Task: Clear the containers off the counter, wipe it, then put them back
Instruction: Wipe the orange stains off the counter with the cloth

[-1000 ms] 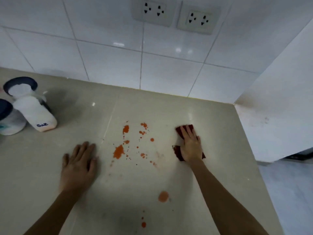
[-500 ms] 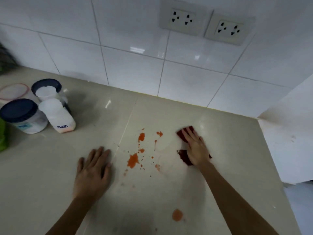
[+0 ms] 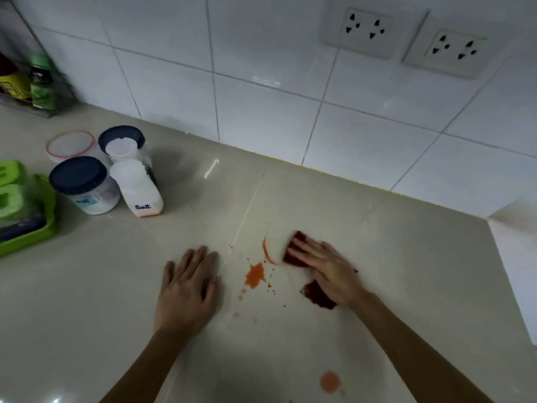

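Observation:
My right hand (image 3: 328, 271) presses flat on a dark red cloth (image 3: 318, 296) lying on the beige counter (image 3: 406, 257), just right of an orange spill (image 3: 255, 274). A curved orange smear (image 3: 266, 253) runs along the cloth's left edge. My left hand (image 3: 189, 289) rests flat on the counter, fingers spread, holding nothing. At the left stand a white salt bottle (image 3: 136, 190), a blue-lidded jar (image 3: 84, 184), a second blue-lidded jar (image 3: 122, 141) behind it and a clear tub with a red-rimmed lid (image 3: 69, 145).
A round orange blot (image 3: 329, 381) lies near the counter's front. A green tray (image 3: 26, 210) sits at the far left, with a wire rack of bottles (image 3: 32, 82) behind it. Two wall sockets (image 3: 363, 32) are on the tiled wall. A white side panel (image 3: 517, 257) bounds the right.
My right hand has slid the cloth leftward over the upper orange spots, leaving a curved smear. The view has shifted, bringing more containers and the green tray into sight. My left hand stays put.

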{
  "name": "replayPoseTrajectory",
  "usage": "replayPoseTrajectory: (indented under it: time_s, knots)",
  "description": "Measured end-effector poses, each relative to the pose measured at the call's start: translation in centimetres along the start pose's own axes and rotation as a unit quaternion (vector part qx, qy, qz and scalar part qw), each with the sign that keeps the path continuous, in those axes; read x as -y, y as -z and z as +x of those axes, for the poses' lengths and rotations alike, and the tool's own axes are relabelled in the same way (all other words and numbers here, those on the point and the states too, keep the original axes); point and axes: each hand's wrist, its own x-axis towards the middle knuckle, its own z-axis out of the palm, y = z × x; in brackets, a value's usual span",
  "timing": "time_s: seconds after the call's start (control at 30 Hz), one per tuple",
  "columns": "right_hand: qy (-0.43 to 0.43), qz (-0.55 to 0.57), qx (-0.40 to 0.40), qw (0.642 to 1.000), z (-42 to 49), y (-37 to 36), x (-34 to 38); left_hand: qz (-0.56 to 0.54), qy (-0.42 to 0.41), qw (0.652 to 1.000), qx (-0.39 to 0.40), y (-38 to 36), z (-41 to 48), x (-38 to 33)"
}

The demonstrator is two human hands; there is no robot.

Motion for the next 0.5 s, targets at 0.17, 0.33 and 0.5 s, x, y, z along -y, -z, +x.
replayPoseTrajectory:
  time_s: [0.17,0.33,0.5]
  knots:
    - [-0.164,-0.044,-0.024,0.985,7.8,1.8,-1.8,0.005,0.001,1.0,-0.007,-0.3,0.1,0.1]
    - [-0.05,-0.034,0.002,0.998,10.0,-1.4,3.9,-0.008,-0.004,1.0,-0.002,0.0,-0.1,-0.1]
    - [0.085,-0.003,0.057,0.995,2.5,-1.5,2.7,-0.046,0.05,0.998,-0.02,1.2,0.3,0.9]
